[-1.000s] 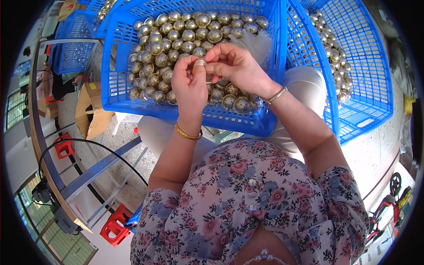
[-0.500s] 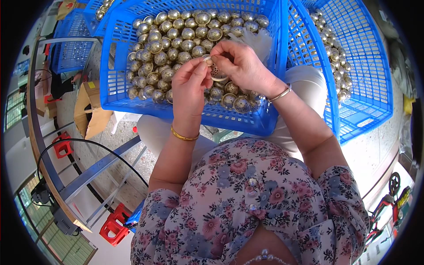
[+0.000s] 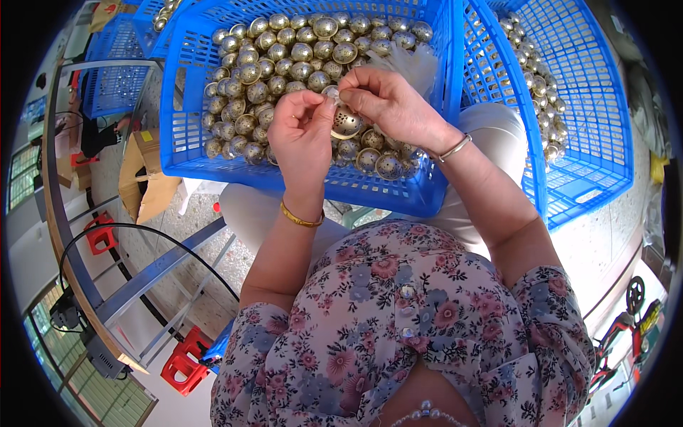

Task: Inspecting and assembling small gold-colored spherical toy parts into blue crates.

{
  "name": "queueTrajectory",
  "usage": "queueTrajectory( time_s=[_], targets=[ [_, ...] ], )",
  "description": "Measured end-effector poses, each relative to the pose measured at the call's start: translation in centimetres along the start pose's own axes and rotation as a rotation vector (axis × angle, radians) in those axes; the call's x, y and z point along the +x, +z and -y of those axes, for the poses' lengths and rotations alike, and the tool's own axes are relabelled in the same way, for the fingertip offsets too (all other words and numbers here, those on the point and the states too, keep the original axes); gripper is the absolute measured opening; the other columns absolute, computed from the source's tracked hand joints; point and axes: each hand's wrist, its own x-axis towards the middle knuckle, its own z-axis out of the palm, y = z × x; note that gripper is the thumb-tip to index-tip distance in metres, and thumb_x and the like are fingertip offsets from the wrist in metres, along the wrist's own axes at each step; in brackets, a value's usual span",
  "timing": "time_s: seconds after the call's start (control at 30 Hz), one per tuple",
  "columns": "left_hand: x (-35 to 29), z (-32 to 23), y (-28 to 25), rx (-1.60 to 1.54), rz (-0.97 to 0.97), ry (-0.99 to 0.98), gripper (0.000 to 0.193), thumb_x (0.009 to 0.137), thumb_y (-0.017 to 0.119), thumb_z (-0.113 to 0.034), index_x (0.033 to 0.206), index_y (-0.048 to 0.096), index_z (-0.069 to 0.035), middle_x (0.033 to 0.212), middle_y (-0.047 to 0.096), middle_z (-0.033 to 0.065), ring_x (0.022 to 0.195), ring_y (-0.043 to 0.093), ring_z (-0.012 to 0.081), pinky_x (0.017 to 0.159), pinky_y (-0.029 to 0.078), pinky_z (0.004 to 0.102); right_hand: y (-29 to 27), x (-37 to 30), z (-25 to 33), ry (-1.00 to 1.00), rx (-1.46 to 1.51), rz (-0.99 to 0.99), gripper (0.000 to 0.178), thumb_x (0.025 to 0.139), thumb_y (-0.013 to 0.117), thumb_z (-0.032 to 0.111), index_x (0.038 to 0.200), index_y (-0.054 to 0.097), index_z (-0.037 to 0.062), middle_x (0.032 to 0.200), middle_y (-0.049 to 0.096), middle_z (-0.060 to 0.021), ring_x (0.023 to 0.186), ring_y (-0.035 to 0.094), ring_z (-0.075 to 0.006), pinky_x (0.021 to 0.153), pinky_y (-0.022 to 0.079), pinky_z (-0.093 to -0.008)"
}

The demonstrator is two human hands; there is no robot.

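Observation:
Over the near part of a blue plastic basket (image 3: 302, 186), my left hand (image 3: 304, 128) and my right hand (image 3: 390, 107) meet, fingertips almost touching. Both pinch a small whitish, translucent piece (image 3: 331, 92), perhaps thin plastic; its kind is too small to make out. Just below the fingers sits a perforated silvery-gold metal ball (image 3: 347, 122) with a rim; whether it hangs from the piece I cannot tell. Many similar metal balls (image 3: 284, 67) fill the basket. A bunch of clear plastic bags (image 3: 409, 67) lies on them, beyond my right hand.
To the right, another blue basket (image 3: 590, 107) holds more metal balls (image 3: 541, 92). An opened cardboard box (image 3: 146, 174) stands left of the near basket. A metal-framed table (image 3: 160, 270) and a red stool (image 3: 186, 361) are at the lower left, with a black cable (image 3: 156, 231) arching there.
My left hand has turned slightly and its fingers have curled in. More of the whitish piece and of the perforated ball beneath shows now. My right hand has barely moved.

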Motion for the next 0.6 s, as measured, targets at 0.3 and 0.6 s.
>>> queueTrajectory(
  time_s=[0.3,0.6],
  targets=[
    [-0.6,-1.2,0.5,0.108,0.029,-0.094,0.009,0.082,0.059,-0.002,0.09,0.059,0.003,0.074,0.057,-0.0002,0.062,0.048,0.0022,0.053,0.038,0.0151,-0.1,0.2,-0.6,-0.008,-0.001,-0.032,0.014,0.089,0.049,0.015,0.089,0.054,0.0012,0.069,0.05,0.0038,0.063,0.043,-0.0023,0.054,0.034,-0.0171],
    [0.0,-0.4,0.1,0.162,-0.03,0.013,0.005,0.083,0.057,-0.003,0.085,0.055,0.001,0.07,0.055,-0.0016,0.061,0.046,0.0013,0.052,0.036,0.0149,-0.2,0.4,-0.2,0.015,0.064,0.028,0.013,0.088,0.052,0.01,0.095,0.055,0.0,0.072,0.054,0.0005,0.06,0.05,-0.0042,0.053,0.042,-0.0175]
  ],
)
